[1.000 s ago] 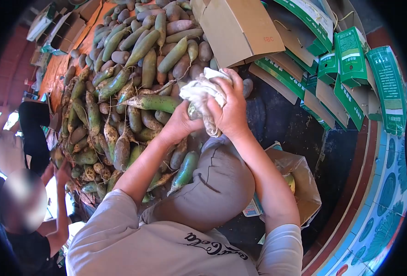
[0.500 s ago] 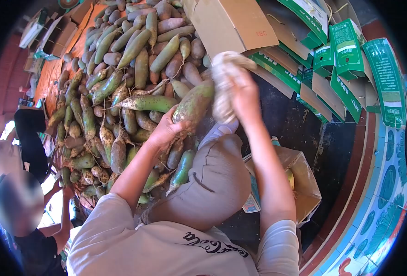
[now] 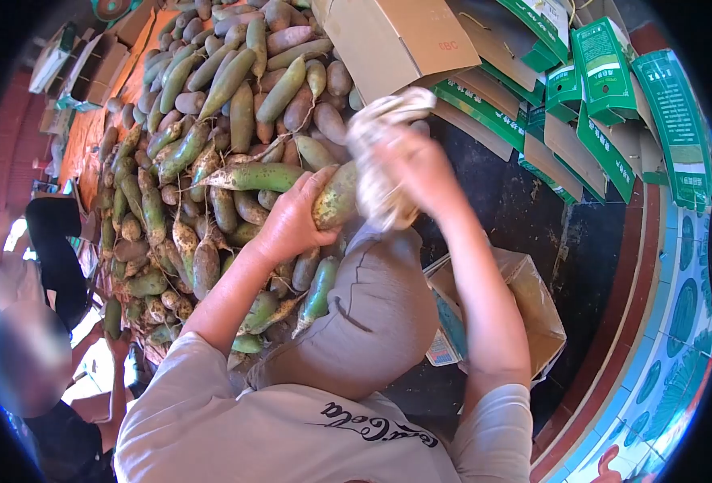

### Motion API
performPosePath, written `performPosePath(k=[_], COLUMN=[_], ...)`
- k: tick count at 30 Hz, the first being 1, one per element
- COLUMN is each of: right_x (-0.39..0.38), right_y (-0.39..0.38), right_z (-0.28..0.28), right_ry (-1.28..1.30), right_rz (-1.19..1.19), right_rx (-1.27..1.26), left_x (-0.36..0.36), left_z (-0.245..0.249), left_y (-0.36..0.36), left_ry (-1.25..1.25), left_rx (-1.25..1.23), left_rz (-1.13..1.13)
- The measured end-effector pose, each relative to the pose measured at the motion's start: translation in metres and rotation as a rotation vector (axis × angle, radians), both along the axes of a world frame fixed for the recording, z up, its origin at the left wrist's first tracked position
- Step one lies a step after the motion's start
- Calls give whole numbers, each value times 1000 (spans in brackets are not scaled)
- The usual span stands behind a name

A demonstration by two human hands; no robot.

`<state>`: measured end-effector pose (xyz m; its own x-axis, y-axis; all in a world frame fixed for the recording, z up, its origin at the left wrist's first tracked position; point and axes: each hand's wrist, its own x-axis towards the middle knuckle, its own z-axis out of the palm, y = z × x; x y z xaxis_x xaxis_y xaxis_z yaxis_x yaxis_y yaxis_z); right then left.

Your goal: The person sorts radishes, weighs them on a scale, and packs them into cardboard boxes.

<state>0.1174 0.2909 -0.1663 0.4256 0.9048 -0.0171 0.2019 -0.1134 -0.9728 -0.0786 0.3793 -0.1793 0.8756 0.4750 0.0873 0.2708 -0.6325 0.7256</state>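
My left hand (image 3: 296, 219) is closed around the near end of a thick green radish (image 3: 337, 198) with brown soil specks. In my right hand (image 3: 422, 171) is a bunched, dirty cream cloth (image 3: 382, 211), which lies against the radish's right end and hides it. The right fingers are slightly blurred and partly covered by the cloth. Both hands are above my bent knee (image 3: 384, 302). A large pile of green radishes (image 3: 235, 84) spreads to the left and ahead, and many near ones carry soil and thin roots.
A brown cardboard box (image 3: 396, 40) stands beyond the cloth. Several green printed cartons (image 3: 605, 68) lean at the upper right. An open carton (image 3: 533, 302) sits on the dark floor right of my knee. Another person (image 3: 30, 354) is at the far left, hands near the pile's edge.
The cloth and my right hand have shifted left and down over the radish. My left hand has turned, its back now facing up. The other person's hands hold a radish lower down.
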Motion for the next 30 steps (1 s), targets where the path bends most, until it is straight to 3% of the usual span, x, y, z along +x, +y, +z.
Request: performPosePath(k=[1, 5, 7, 8, 10, 11, 12, 14, 15, 16, 18, 19, 20, 23, 26, 27, 30], right_x=[-19, -10, 1, 16, 37, 46, 45, 41, 30, 12, -28, -30, -31, -31, -29, -36, -48], right_y=[-2, 9, 13, 16, 4, 2, -9, -18, -18, -14, 4, 5, 5, 4, -7, -8, -18], right_z=[5, 3, -19, -54, -54, -62, -43, -48, -38, -24, -20, -18, -15, -2, 4, 3, -9], right_ry=[-709, -424, -202, 95, 980, 1134, 1067, 953, 1031, 1106, 929, 1039, 1149, 1029, 840, 683, 132], right_rz=[21, -170, -302, -371, -456, -495, -549, -370, -270, -170, -194, -163, -130, -130, -57, -54, -41], right_rx=[27, -137, -172, -76, 110, 314, 306, 318, 350, 380, 438, 394, 349, 336, 136, 132, 189], left_x=[0, 6, 5, 6, 2, 0, -1, -6, -4, -1, 7, 12, 15, 26, 38, 55, 57], left_z=[1, 12, 17, 19, 6, -1, -4, -6, 4, 3, -4, -9, -11, -2, -8, -6, -13], left_y=[-2, -11, -13, -12, -11, -9, -6, -5, -6, -10, -18, -23, -26, -32, -37, -39, -19], left_ry=[-4, 35, 135, 182, -41, -153, -186, -240, -230, -256, -308, -408, -421, -457, -581, -709, -636], left_rx=[41, -21, 30, 60, -64, -124, -344, -792, -1074, -1136, -1258, -1303, -1284, -1183, -1193, -1172, -1494], left_rz=[0, -8, -48, -69, -42, -27, 16, 101, 104, 98, 85, 128, 149, 175, 213, 373, 286])
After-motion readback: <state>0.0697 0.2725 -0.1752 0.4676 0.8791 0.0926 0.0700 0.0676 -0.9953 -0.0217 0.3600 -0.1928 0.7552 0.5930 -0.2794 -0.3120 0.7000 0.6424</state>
